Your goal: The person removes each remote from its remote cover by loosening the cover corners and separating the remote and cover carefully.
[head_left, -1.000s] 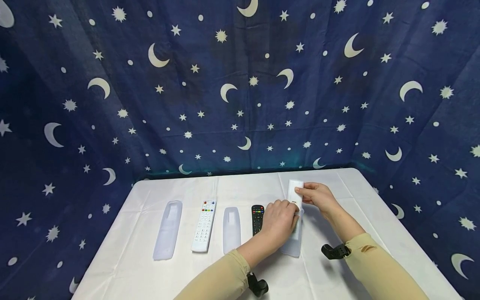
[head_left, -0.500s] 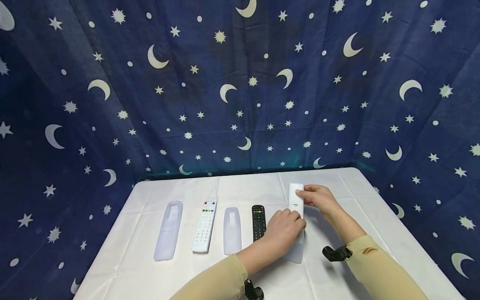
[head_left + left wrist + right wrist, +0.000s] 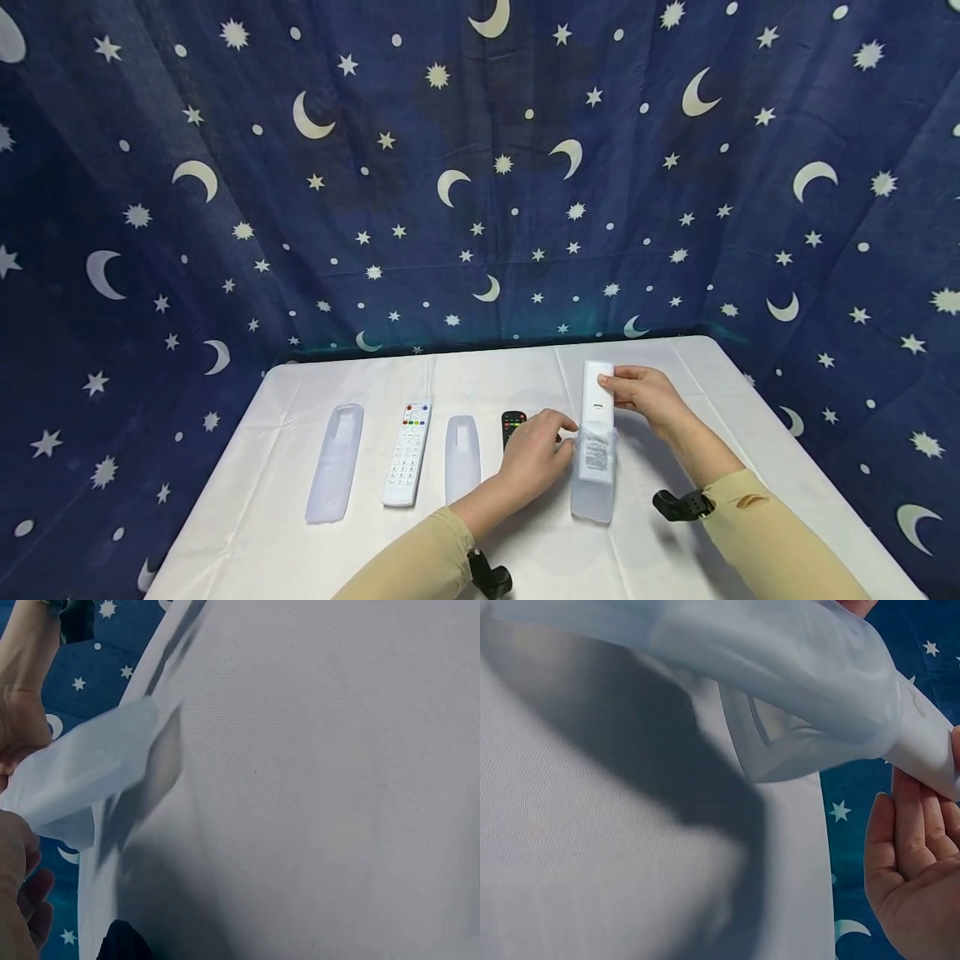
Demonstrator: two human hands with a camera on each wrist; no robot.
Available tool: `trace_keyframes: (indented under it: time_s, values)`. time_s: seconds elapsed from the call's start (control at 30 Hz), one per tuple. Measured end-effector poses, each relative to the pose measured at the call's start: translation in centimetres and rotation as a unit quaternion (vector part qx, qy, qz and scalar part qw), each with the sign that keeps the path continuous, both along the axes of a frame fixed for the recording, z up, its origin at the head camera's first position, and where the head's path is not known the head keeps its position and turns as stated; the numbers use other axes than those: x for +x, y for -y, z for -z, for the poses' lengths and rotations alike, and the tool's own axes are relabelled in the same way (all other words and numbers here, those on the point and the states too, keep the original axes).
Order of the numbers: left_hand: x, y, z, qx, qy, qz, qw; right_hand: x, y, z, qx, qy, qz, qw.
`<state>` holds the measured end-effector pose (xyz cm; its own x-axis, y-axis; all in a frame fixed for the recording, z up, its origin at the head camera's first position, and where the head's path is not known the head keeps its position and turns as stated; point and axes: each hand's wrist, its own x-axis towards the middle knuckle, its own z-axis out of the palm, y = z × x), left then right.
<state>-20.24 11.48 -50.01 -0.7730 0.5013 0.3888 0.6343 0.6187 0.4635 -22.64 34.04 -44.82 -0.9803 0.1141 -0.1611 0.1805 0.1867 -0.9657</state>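
Note:
My right hand [image 3: 651, 398] pinches the upper end of a white remote control [image 3: 597, 387], which is back side up with a label low on it. The remote's lower part sits inside a translucent silicone cover [image 3: 592, 500], and its upper part sticks out. My left hand [image 3: 536, 458] is at the cover's left edge, fingers loosely bent; whether the fingertips touch the cover is unclear. In the right wrist view, a loose flap of the cover [image 3: 780, 761] hangs below the remote, near its opening. A black remote [image 3: 513, 423] lies partly hidden behind my left hand.
On the white-clothed table [image 3: 247, 517], a white remote [image 3: 407, 454] lies buttons up between two translucent covers: a longer one [image 3: 335, 462] at left and a shorter one [image 3: 462, 458] at right. A blue star-patterned curtain [image 3: 420, 208] rises behind the table.
My left hand has moved left off the cover, uncovering the remote's label and the cover's lower part. The right hand keeps its pinch; remote and cover have shifted slightly right.

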Motion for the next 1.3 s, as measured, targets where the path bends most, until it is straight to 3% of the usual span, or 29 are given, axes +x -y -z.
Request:
trace_keyframes:
  time_s: [0.17, 0.27, 0.47, 0.63, 0.7, 0.77, 0.8, 0.87, 0.9, 0.93, 0.97, 1.03, 1.1, 1.13, 1.17, 1.3]
  values:
    - [0.1, 0.0, 0.3, 0.006, 0.021, 0.018, 0.9996, -0.1, 0.1, -0.1, 0.005, 0.002, 0.013, 1.0]
    - [0.2, 0.0, 0.4, 0.004, 0.023, 0.012, 0.9996, -0.2, 0.0, -0.1, 0.0, -0.006, 0.011, 1.0]
    - [0.2, 0.0, 0.4, -0.013, -0.031, -0.008, 0.9994, -0.4, 0.2, -0.2, -0.004, -0.007, 0.006, 1.0]
    - [0.6, 0.0, 0.3, -0.043, -0.094, 0.02, 0.9945, -0.5, 0.2, -0.4, 0.014, -0.009, 0.013, 1.0]
    - [0.9, 0.1, 0.3, -0.049, -0.1, 0.033, 0.9933, -0.5, 0.1, -0.4, 0.016, -0.012, 0.014, 1.0]
    - [1.3, 0.1, 0.3, -0.041, -0.07, 0.034, 0.9961, -0.5, 0.0, -0.4, 0.01, -0.012, 0.015, 1.0]
    - [1.4, 0.1, 0.3, -0.028, -0.038, 0.031, 0.9984, -0.5, -0.1, -0.4, 0.004, -0.012, 0.016, 1.0]
    - [1.5, 0.1, 0.2, 0.024, 0.061, 0.025, 0.9976, -0.5, -0.2, -0.6, -0.005, -0.009, 0.021, 1.0]
    - [1.6, 0.1, 0.2, 0.062, 0.125, 0.024, 0.9899, -0.4, -0.2, -0.7, -0.009, -0.008, 0.023, 1.0]
    - [1.7, 0.1, 0.2, 0.107, 0.196, 0.023, 0.9745, -0.4, -0.3, -0.9, -0.012, -0.008, 0.025, 1.0]
    - [1.8, 0.0, 0.1, 0.153, 0.267, 0.024, 0.9513, -0.4, -0.3, -1.0, -0.016, -0.007, 0.028, 0.999]
    - [2.1, -0.2, -0.1, 0.226, 0.388, 0.013, 0.8936, -0.3, -0.3, -1.3, -0.016, -0.009, 0.028, 0.999]
    - [2.4, -0.6, -0.3, 0.264, 0.466, 0.003, 0.8446, -0.3, -0.4, -1.5, -0.015, -0.011, 0.025, 1.0]
    - [2.5, -0.7, -0.4, 0.273, 0.49, -0.001, 0.8275, -0.2, -0.3, -1.5, -0.016, -0.011, 0.024, 1.0]
    - [2.6, -0.9, -0.5, 0.278, 0.508, -0.003, 0.8151, -0.2, -0.3, -1.6, -0.015, -0.011, 0.024, 1.0]
    - [3.0, -1.1, -0.6, 0.296, 0.553, -0.014, 0.7787, -0.1, -0.2, -1.6, -0.013, -0.014, 0.024, 1.0]
